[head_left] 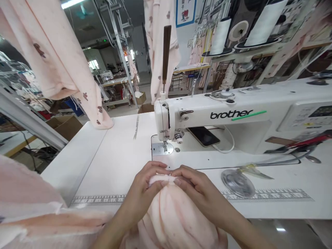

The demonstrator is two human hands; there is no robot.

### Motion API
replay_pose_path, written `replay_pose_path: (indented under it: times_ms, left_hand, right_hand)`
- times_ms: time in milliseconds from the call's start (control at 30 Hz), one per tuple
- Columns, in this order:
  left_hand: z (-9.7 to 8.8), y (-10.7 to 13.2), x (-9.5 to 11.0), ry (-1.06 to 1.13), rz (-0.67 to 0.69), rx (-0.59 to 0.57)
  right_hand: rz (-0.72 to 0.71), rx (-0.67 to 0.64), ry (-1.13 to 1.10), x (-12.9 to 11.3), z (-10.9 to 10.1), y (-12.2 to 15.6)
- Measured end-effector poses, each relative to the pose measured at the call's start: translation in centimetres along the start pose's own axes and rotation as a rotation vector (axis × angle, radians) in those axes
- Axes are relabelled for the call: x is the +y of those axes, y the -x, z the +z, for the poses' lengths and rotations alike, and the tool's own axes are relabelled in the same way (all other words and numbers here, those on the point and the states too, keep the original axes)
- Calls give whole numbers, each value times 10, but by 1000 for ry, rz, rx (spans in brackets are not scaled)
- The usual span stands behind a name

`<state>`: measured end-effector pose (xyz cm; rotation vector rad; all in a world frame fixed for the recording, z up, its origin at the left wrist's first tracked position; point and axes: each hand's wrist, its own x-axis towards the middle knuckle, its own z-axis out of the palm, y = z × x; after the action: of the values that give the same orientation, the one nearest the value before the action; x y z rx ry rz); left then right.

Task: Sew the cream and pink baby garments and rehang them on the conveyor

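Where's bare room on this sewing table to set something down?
Widest: the table left of the needle plate, between the hanging garment and the printed ruler. Also right of the clear disc. Crowded: around the left hand and right hand on the pink fabric, and by the phone under the sewing machine.

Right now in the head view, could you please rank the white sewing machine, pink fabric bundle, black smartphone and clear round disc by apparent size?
Largest: white sewing machine
Then: pink fabric bundle, enlarged by nearness to the camera
Last, too alike to rank: clear round disc and black smartphone
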<state>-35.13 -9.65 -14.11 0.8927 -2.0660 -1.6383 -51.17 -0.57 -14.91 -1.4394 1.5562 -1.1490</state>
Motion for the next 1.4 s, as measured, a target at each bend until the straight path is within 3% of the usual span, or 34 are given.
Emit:
replay_pose_path:
  times_ms: [167, 233, 300, 400, 533, 633, 800, 1267, 1400]
  left_hand:
    - [-4, -13, 1, 187, -182, -91]
    - [-8, -28, 2, 176, -182, -102]
    - [-11, -50, -1, 72, -119, -44]
    - [-11, -85, -16, -158, -46, 40]
    - [-10, -113, -40, -327, -71, -22]
    - [-12, -119, -48, -409, -78, -54]
    - [-12, -129, -48, -535, -124, -13]
    - [0, -142, -46, -617, -184, 60]
    - [-4, -142, -48, -557, -149, 6]
  right_hand:
    - [79, 84, 36, 5, 3, -7]
    - [66, 123, 68, 7, 1, -16]
    - [67, 188, 182, 12, -2, -29]
    - [186, 219, 431, 27, -6, -54]
    - [340, 162, 546, 50, -9, -82]
    - [405, 137, 589, 56, -10, -92]
    - [463, 134, 664, 57, -11, -99]
    - [375, 192, 743, 73, -11, -100]
    - [371, 178, 739, 71, -13, -97]
